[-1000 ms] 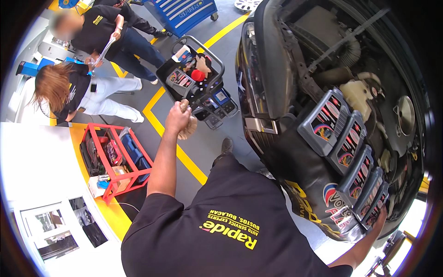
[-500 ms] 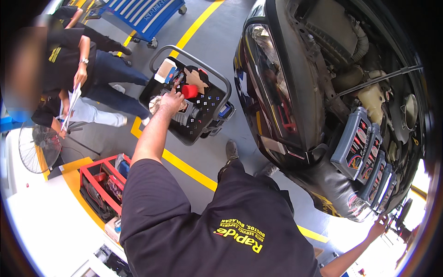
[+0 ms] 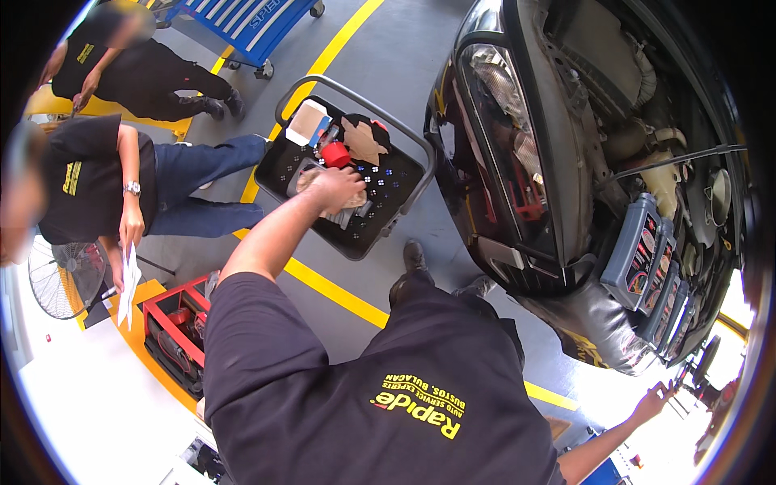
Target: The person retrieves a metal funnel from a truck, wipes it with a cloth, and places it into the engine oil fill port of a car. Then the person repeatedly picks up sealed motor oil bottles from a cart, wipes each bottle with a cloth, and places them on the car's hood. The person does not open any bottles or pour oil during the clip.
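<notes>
My left hand [image 3: 339, 191] reaches over a black tray cart [image 3: 356, 250], its fingers apart and bent downward. Just past the fingers lies a red cup-like part [image 3: 335, 154]. A crumpled pale cloth [image 3: 306, 177] shows beside my wrist, and a grey bottle [image 3: 346, 218] lies partly hidden under the hand. At the lower right my right hand [image 3: 649, 402] is held out with its fingers closed around something small and dark. That thing is too small to make out. Several grey oil bottles [image 3: 631, 242] stand along the front of the car, above that hand.
An open white-and-blue box [image 3: 308, 123] and torn cardboard [image 3: 365, 142] lie in the cart. The black car's open engine bay [image 3: 598, 73] is at right. Two people stand at left, one holding papers [image 3: 127, 287]. A red tool cart [image 3: 174, 323] and a fan [image 3: 65, 275] are near them.
My left hand has drawn back from the box, toward the cart's near right. My right hand has shifted slightly left and down. The person with papers has lowered them.
</notes>
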Motion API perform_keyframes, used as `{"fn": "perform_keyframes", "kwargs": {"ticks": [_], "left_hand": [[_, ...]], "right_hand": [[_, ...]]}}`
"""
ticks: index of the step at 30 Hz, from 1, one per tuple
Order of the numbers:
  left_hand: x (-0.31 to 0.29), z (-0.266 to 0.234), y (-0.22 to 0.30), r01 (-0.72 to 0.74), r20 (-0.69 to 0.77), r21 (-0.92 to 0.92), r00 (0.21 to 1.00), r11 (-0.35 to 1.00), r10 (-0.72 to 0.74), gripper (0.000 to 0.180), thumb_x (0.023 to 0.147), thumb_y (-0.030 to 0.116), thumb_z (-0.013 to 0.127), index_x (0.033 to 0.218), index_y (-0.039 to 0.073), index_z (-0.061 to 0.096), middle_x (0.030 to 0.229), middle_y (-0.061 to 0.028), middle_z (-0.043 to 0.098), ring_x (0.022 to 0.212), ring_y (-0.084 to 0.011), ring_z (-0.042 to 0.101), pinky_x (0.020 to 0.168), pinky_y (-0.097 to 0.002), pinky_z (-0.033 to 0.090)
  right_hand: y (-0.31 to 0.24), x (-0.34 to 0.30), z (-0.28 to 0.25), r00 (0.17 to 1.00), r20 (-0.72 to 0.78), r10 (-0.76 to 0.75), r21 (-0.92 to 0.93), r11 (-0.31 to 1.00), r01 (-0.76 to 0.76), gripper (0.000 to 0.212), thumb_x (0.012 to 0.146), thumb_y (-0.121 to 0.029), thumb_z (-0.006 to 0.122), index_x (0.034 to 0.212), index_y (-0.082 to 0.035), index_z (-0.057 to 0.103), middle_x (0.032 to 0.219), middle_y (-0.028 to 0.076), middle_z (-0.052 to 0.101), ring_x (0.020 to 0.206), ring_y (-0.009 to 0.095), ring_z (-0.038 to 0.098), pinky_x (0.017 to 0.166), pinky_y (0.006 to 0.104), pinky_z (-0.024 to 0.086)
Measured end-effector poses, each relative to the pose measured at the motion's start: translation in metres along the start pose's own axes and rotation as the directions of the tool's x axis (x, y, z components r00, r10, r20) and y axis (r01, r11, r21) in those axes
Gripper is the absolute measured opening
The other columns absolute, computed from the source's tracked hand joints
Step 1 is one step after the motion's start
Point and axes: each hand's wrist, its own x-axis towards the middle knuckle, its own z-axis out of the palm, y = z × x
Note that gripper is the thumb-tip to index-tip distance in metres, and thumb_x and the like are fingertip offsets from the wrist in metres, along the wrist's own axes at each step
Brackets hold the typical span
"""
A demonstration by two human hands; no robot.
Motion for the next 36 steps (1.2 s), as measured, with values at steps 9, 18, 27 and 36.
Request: {"fn": "perform_keyframes", "kwargs": {"ticks": [9, 18, 27, 36], "left_hand": [[0.030, -0.014, 0.000, -0.052, 0.158, -0.072, 0.985, 0.996, 0.063, 0.078, 0.053, 0.031, 0.092, 0.123, 0.009, 0.066, 0.109, -0.0135, 0.075, 0.103, -0.0319, 0.073, 0.083, -0.0459, 0.061], [0.000, 0.004, 0.010, -0.013, -0.171, -0.219, 0.985, 0.976, -0.025, 0.074, 0.052, 0.030, 0.090, 0.117, 0.008, 0.063, 0.097, -0.0133, 0.073, 0.094, -0.0336, 0.073, 0.079, -0.0471, 0.059], [-0.022, 0.014, 0.032, 0.133, -0.430, -0.258, 0.871, 0.957, -0.237, 0.060, 0.061, 0.024, 0.085, 0.113, 0.005, 0.061, 0.113, -0.0113, 0.066, 0.110, -0.0301, 0.067, 0.088, -0.0413, 0.058], [-0.106, 0.032, 0.020, 0.268, -0.502, -0.772, 0.300, 0.577, -0.811, 0.047, 0.072, 0.011, 0.074, 0.117, 0.007, 0.064, 0.134, -0.0145, 0.061, 0.125, -0.0353, 0.058, 0.103, -0.0450, 0.052]], "right_hand": [[-0.038, 0.026, -0.003, 0.963, -0.136, -0.233, -0.078, 0.971, 0.224, 0.037, 0.104, -0.019, 0.058, 0.137, -0.003, 0.058, 0.112, 0.015, 0.068, 0.095, 0.027, 0.069, 0.080, 0.0369, 0.057], [-0.264, -0.123, 0.027, 0.711, -0.014, -0.703, 0.686, 0.511, 0.519, 0.029, 0.101, -0.007, 0.056, 0.128, -0.001, 0.061, 0.110, 0.015, 0.069, 0.103, 0.024, 0.067, 0.086, 0.0375, 0.057], [-0.590, -0.404, 0.256, -0.088, 0.153, -0.984, 0.919, 0.109, 0.378, 0.063, 0.084, -0.003, 0.063, 0.142, 0.006, 0.040, 0.141, 0.031, 0.048, 0.135, 0.046, 0.047, 0.114, 0.0501, 0.040], [-0.709, -0.454, 0.339, -0.297, 0.669, -0.681, 0.725, 0.513, 0.459, 0.137, 0.059, -0.039, 0.096, 0.159, 0.008, 0.014, 0.135, 0.032, 0.058, 0.127, 0.041, 0.059, 0.116, 0.0407, 0.042]]}}
